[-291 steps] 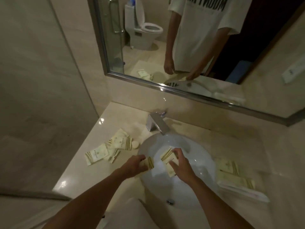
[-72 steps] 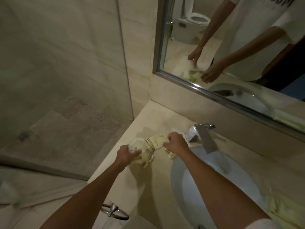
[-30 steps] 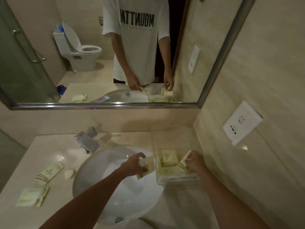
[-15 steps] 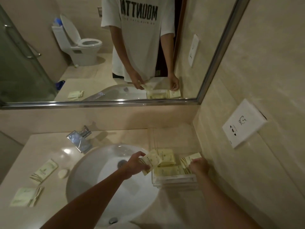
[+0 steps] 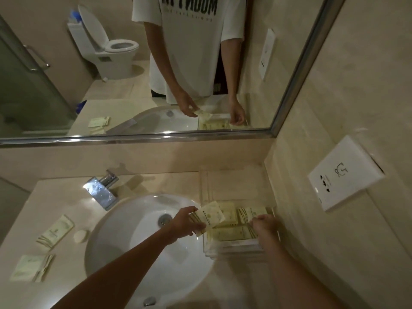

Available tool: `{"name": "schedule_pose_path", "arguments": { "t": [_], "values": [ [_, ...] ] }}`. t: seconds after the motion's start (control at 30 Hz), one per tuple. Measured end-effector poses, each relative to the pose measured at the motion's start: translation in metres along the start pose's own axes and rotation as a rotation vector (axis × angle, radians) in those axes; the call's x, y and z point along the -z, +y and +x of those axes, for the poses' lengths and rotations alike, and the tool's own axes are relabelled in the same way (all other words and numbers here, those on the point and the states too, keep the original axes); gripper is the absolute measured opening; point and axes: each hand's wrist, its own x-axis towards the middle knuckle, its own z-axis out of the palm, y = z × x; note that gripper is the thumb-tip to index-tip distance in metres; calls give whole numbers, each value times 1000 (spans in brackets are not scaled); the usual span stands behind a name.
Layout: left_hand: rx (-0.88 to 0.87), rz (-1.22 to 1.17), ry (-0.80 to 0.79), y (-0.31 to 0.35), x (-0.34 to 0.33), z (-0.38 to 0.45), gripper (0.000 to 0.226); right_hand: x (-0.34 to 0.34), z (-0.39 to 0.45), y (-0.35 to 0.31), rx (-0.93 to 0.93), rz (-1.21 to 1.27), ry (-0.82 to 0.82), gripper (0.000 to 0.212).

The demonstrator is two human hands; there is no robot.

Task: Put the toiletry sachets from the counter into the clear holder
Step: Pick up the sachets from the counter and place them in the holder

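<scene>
The left hand (image 5: 186, 221) pinches a sachet (image 5: 208, 216) at the clear holder (image 5: 231, 247). The right hand (image 5: 264, 224) reaches inside; its fingertips are hidden, so its grip is unclear.

— Where does the head view look from?
— From above, forward and down, close over the sink (image 5: 124, 237) and counter (image 5: 55, 197).
— Facing what?
— The mirror (image 5: 156, 74) on the wall behind; there is no second view to share anything.
</scene>
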Motion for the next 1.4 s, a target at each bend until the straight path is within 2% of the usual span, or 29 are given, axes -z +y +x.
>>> {"name": "schedule_pose_path", "arguments": {
  "t": [0.1, 0.2, 0.3, 0.43, 0.63, 0.9, 1.2, 1.4],
  "values": [
    [10, -43, -27, -1, -2, 1, 32, 3, -6, -2, 19, -1, -17, 13],
    [26, -75, -56, -2, -3, 4, 40, 4, -4, 0, 55, -54, -11, 27],
    [22, -81, -85, -1, -6, 6, 41, 6, 1, 2, 81, -163, -71, 16],
    [6, -75, -113, -1, -10, 9, 40, 14, -4, 0, 131, -220, -73, 20],
    [17, -61, -113, -4, -12, 7, 42, 18, -8, 0, 261, -308, 1, 54],
    [-3, -45, -95, -10, -7, 5, 36, 17, -17, -1, 254, -369, 26, 59],
    [-6, -51, -110, -10, -10, 9, 39, 16, -19, -3, 261, -363, 3, 48],
    [34, -174, -124, -6, -27, 19, 41, 35, -32, -12, 410, -413, 126, 28]
  ]
}}
